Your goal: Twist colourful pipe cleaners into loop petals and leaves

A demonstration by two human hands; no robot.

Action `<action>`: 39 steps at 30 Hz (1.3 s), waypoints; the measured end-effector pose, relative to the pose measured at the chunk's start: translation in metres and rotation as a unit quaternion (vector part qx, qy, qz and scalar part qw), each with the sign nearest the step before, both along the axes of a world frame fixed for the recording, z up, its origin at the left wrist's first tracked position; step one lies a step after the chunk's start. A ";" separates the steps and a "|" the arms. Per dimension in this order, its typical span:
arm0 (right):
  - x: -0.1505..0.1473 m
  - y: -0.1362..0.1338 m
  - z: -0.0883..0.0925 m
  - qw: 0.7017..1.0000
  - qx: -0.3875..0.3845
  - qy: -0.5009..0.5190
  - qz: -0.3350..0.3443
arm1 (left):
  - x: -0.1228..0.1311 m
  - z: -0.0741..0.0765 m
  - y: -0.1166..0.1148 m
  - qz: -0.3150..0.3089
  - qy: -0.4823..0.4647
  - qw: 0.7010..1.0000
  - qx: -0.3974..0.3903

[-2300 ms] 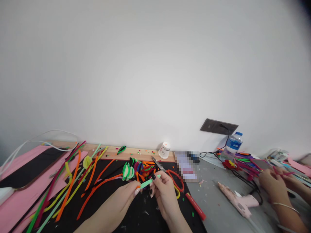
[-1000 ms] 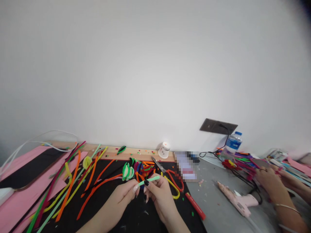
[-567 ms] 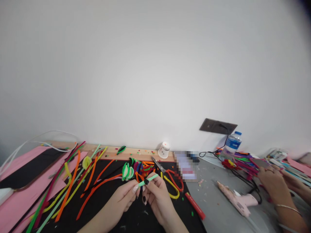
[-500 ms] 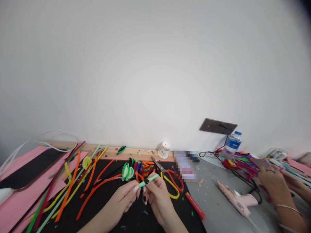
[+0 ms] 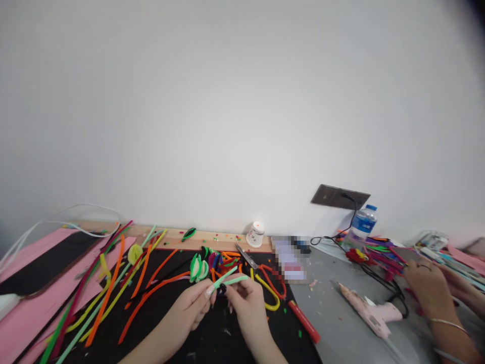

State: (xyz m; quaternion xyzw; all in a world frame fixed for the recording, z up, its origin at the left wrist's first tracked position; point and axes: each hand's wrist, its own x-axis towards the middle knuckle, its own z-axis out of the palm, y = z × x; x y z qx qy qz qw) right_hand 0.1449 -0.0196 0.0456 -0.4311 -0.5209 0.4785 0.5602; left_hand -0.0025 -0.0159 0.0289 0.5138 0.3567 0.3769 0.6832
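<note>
A pale green pipe cleaner [image 5: 236, 279] is bent into two strands that fan out toward the upper right. Its bend is pinched between the thumb and finger of my left hand [image 5: 195, 303]. My right hand [image 5: 246, 303] pinches the same piece close beside, its dark-nailed fingers near the bend. Just behind my hands lie a coiled green-and-white pipe cleaner piece [image 5: 199, 268] and a cluster of orange, blue and purple coils [image 5: 225, 262]. Scissors [image 5: 261, 270] with red and yellow handles rest to the right of that cluster.
Loose pipe cleaners [image 5: 113, 283] spread over the left side, by a dark phone [image 5: 49, 263] on pink paper. A paper cup [image 5: 255, 234] stands upside down by the wall. On the right are a glue gun [image 5: 373, 311], a water bottle [image 5: 361, 227] and another person's hands [image 5: 428, 283].
The pale green pipe cleaner, a single short strip before, now shows two strands meeting at a bend. My right hand's fingers have shifted slightly down and left along it.
</note>
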 end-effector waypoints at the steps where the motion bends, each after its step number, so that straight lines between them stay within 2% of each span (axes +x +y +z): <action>1: 0.001 -0.001 0.003 0.999 0.032 -0.032 -0.010 | 0.000 0.000 0.001 0.003 -0.004 1.000 -0.007; 5: 0.004 -0.003 0.016 0.981 0.144 -0.124 -0.025 | -0.001 0.002 0.003 -0.008 -0.024 0.998 -0.055; 9: 0.006 -0.004 0.024 0.972 0.176 -0.154 0.012 | -0.006 0.003 0.003 -0.051 -0.077 0.989 -0.113; 12: 0.005 -0.005 0.021 0.973 0.163 -0.160 0.018 | -0.012 0.006 0.000 -0.077 -0.100 0.980 -0.153; 16: 0.005 -0.005 0.012 0.986 0.060 -0.155 0.034 | -0.018 0.013 -0.001 -0.101 -0.088 0.973 -0.186; 18: 0.006 -0.004 0.011 0.984 0.040 -0.166 0.051 | -0.020 0.015 0.000 -0.105 -0.079 0.971 -0.199; 26: 0.010 -0.004 0.017 0.944 0.155 -0.275 0.095 | -0.026 0.016 0.000 -0.155 -0.040 0.954 -0.254; 32: 0.005 -0.009 0.015 0.957 0.124 -0.207 0.160 | -0.030 0.009 0.001 -0.173 -0.010 0.938 -0.300; 39: 0.004 -0.011 0.014 0.953 0.103 -0.219 0.182 | -0.030 0.013 0.002 -0.194 0.005 0.935 -0.298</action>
